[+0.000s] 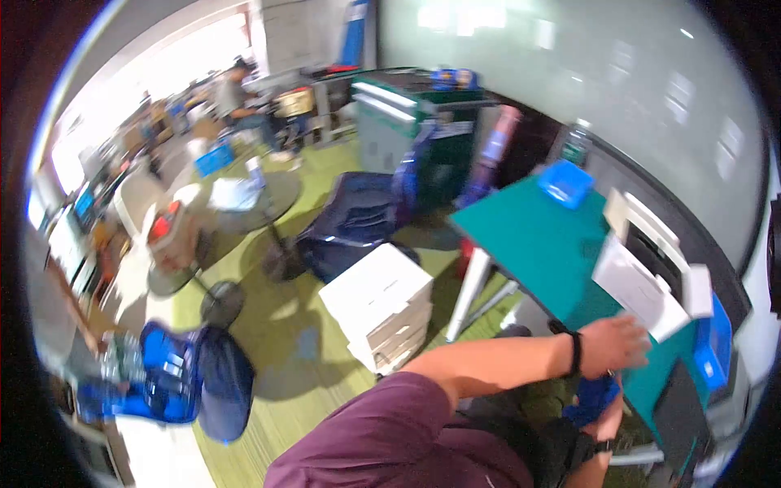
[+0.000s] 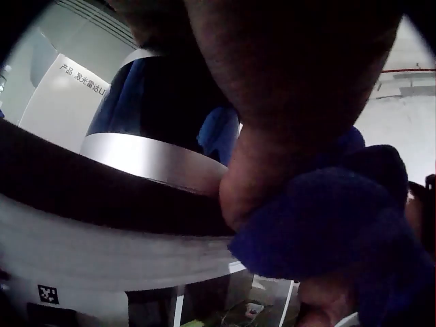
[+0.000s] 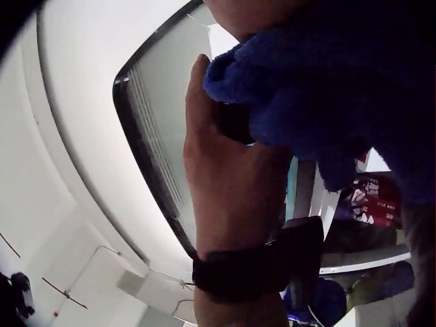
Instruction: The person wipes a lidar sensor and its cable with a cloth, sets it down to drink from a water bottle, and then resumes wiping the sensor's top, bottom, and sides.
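My left hand [image 1: 612, 346], with a black band at its wrist, reaches over the front edge of the green table. In the left wrist view it grips a glossy black cylinder [image 2: 163, 102] with silver rings. Close below it my right hand [image 1: 608, 423] holds a fuzzy blue cloth [image 3: 327, 95]. The cloth bunches around the fingers and lies right against the left hand in both wrist views, covering much of the right hand. From the head the cylinder is hidden behind the left hand.
On the green table [image 1: 529, 224] stand an opened white box [image 1: 643, 289], a blue bin [image 1: 565, 184], a bottle [image 1: 576, 145] and a blue tray [image 1: 713, 346]. White boxes [image 1: 378, 301] are stacked on the floor beside a dark blue chair [image 1: 354, 215]. A person [image 1: 234, 102] sits far back.
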The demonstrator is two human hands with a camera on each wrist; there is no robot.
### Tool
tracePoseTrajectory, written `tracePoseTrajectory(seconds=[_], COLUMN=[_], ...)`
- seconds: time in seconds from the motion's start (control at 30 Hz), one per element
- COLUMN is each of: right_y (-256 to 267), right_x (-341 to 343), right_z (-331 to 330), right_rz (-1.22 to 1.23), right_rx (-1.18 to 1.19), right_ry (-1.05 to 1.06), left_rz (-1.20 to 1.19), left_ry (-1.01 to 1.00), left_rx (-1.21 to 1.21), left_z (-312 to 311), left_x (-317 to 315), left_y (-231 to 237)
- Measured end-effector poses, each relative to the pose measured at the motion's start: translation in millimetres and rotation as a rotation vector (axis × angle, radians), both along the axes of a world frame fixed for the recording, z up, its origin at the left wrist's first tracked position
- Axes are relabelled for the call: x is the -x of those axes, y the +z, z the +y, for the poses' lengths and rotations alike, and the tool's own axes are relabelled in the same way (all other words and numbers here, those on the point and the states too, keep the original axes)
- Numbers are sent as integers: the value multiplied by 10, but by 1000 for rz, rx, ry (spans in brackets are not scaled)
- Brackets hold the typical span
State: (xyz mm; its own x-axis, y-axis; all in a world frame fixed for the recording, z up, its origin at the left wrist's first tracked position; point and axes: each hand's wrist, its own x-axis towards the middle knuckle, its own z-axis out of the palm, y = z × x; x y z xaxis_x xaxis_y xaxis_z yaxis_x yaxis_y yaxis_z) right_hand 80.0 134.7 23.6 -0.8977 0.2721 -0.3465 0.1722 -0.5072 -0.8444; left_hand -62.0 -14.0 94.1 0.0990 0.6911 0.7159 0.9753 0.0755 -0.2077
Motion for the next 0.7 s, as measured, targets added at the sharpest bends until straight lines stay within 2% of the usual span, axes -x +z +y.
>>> tracePoseTrajectory(seconds=[0.07,0.13,0.2,0.23,0.27,0.3,0.33,0.4,0.47,0.53,0.6,0.7], right_y=[-338,-75,-234,239,492,486,453,470,551,642,740,834], right_x=[67,9,235,59,-67,-70,-64,-72,-128,-226,-358,-538], right_z=[255,220,339,22,-210,-314,-327,-364,-397,-405,-337,-317], right_rz=[105,24,17,-69,-160,-184,-179,-164,-173,-197,-225,-275], right_rx=[-37,-106,-314,-211,-107,-149,-205,-319,-430,-533,-630,-724], right_ry=[84,162,18,89,156,-77,-102,-72,-57,-50,-44,-52], left_rz=[11,-6,6,5,7,24,39,26,106,48,-66,-62], left_ry=[-40,-90,-87,-121,-105,-136,-161,-107,-153,-166,-108,-73], left_rx=[-122,-120,-129,-132,-139,-165,-190,-184,-222,-250,-127,-90], left_z=[99,62,39,64,142,225,242,227,326,316,269,382], left_x=[36,13,34,37,70,132,169,154,221,260,232,246], left_y=[-109,-51,-8,-13,-57,-111,-168,-178,-199,-171,-82,-48])
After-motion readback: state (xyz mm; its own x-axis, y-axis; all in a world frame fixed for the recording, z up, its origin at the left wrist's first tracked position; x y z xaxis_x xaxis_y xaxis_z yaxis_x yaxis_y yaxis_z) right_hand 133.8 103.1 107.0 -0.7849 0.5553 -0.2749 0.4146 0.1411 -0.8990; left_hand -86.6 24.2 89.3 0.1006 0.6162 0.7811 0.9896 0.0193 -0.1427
